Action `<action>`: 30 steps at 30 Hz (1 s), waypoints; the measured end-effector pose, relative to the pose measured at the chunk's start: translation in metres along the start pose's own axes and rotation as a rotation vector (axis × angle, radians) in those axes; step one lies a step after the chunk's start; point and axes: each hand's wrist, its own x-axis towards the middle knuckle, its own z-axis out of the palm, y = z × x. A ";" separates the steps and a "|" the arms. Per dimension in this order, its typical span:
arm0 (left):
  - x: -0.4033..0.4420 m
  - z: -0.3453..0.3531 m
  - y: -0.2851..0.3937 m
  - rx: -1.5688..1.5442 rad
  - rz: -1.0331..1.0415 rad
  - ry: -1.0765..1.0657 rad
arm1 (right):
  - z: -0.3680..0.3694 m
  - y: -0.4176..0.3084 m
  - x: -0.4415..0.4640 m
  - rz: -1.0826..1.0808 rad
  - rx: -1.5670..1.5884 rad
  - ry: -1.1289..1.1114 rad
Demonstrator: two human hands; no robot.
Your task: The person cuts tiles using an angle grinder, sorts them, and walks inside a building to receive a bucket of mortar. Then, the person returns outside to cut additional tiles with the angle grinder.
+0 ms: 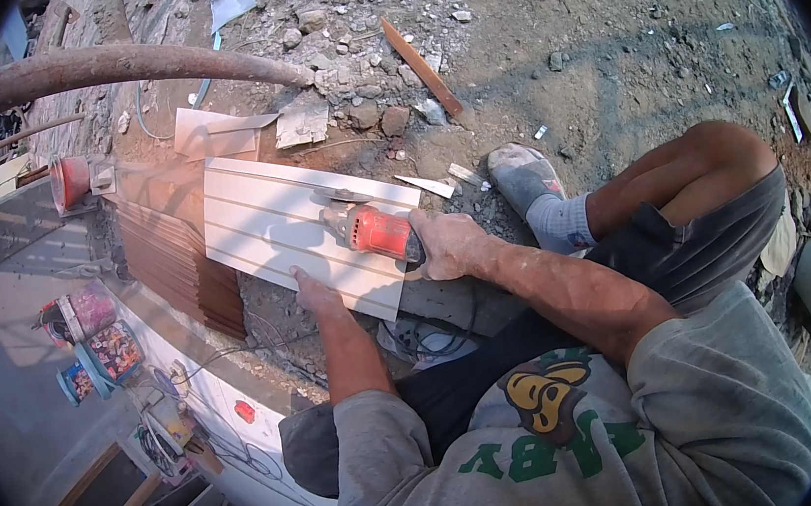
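Ground (pixel 623 62): we record dusty bare earth strewn with rubble, filling the far and right-hand parts of the view.
Shirt (pixel 699 410): we note grey cloth with green lettering on the seated person, at the bottom of the view.
White panel (pixel 246 196): we find it directly in front of the person, slanting across the view, its face marked by parallel lines. What bears it from below is hidden.
Brown stack (pixel 168 253): we observe many thin sheets piled just left of the panel, which overlaps part of the pile.
Pole (pixel 158 60): we see a curved, rough length reaching in from the left, beyond the panel.
Brown strip (pixel 424 68): we locate it on the earth beyond the panel, lying at a slant.
Red grinder (pixel 379 233): we find it above the panel, toward the right end, with its head pointing left.
Shoe (pixel 522 181): we note a dusty grey one on the ground, right of the panel.
Right hand (pixel 446 244): we confirm fingers closed around the rear of the grinder.
Left hand (pixel 319 297): we see it touching the panel's near edge; whether it pinches the edge or merely presses, we cannot tell.
White sliver (pixel 425 187): we record a pointed piece lying just beyond the panel's right end.
Disc (pixel 340 196): we place it at the grinder's head, near the panel's far edge; contact cannot be confirmed.
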 end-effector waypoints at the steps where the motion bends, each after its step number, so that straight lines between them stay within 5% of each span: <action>1: -0.003 0.001 0.001 -0.005 -0.002 0.000 | -0.001 -0.001 0.000 0.014 0.005 -0.009; 30: 0.021 -0.006 -0.010 0.043 -0.009 0.018 | -0.005 0.003 -0.011 0.025 -0.031 -0.022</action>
